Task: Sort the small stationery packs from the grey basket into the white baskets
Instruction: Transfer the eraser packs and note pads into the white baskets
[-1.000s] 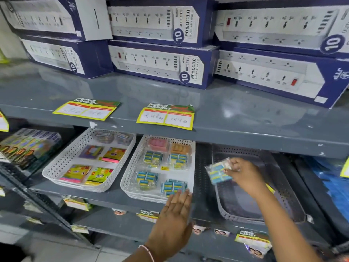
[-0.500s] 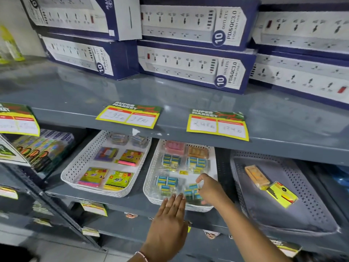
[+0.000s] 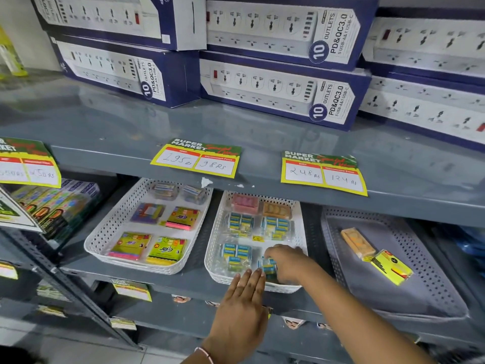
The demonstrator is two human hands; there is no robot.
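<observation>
On the lower shelf: three baskets stand side by side under the grey shelf edge (image 3: 262,185) with its yellow price tags.
Pack in hand: a small clear-wrapped pack (image 3: 268,266) of blue, white and yellow pieces, low over the front right corner of the middle white basket (image 3: 214,256); I cannot tell if it rests on the floor of it.
Right hand (image 3: 287,262): fingers curled down and pinched on that pack, forearm reaching in from the lower right.
Left hand (image 3: 242,308): flat, fingers straight and close together, holding nothing, fingertips at the front rim of the middle white basket.
Middle white basket, contents: a pink pack (image 3: 244,203) and an orange pack (image 3: 277,210) at the back, then blue-and-yellow packs (image 3: 240,224) in two rows, lying flat.
Left white basket (image 3: 105,232): two clear packs (image 3: 164,191) at the back, a purple pack (image 3: 147,213) and three yellow-green packs (image 3: 168,250) with pink edges.
Grey basket (image 3: 420,243): on the right, holding an orange pack (image 3: 357,243) and a yellow pack (image 3: 391,266) just beside each other.
Upper shelf: navy boxes of power strips (image 3: 278,88), stacked two high.
</observation>
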